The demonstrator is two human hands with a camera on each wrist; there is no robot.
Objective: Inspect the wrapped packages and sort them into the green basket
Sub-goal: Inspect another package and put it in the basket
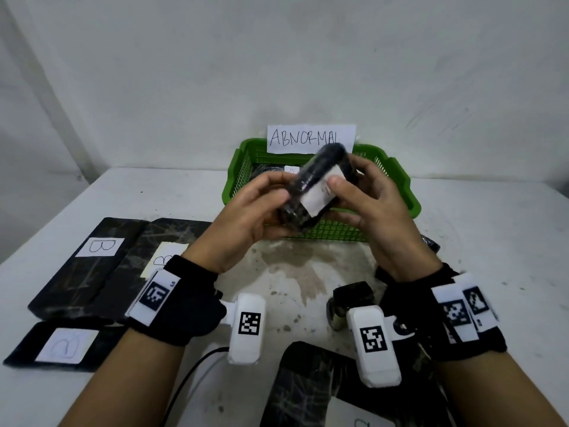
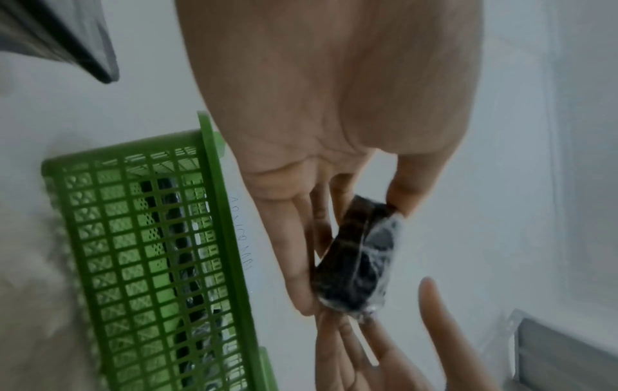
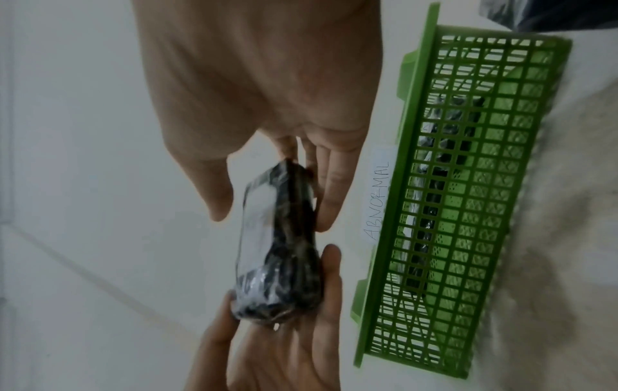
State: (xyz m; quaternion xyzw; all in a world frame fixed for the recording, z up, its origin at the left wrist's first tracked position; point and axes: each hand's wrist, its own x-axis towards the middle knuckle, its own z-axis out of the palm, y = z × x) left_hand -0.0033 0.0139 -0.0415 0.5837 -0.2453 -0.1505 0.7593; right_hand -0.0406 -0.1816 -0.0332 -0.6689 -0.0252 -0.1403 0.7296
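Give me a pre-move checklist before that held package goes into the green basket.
1. Both hands hold the wrapped package: left hand, right hand: ok.
2. Package is lifted off the table: ok.
3. Green basket sits right behind the hands, open top: ok.
4. ABNORMAL sign marks the basket: ok.
5. Letter on the package's white label: cannot tell.
6. Room left in the basket: cannot tell.

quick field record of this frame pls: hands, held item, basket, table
held item: black wrapped package with a white label, held up in front of the basket
left hand: grips the package's near end
right hand: grips the package, thumb on the label
basket: green, holds at least one wrapped package
sign: reads ABNORMAL
table: flat black packages labelled B at left
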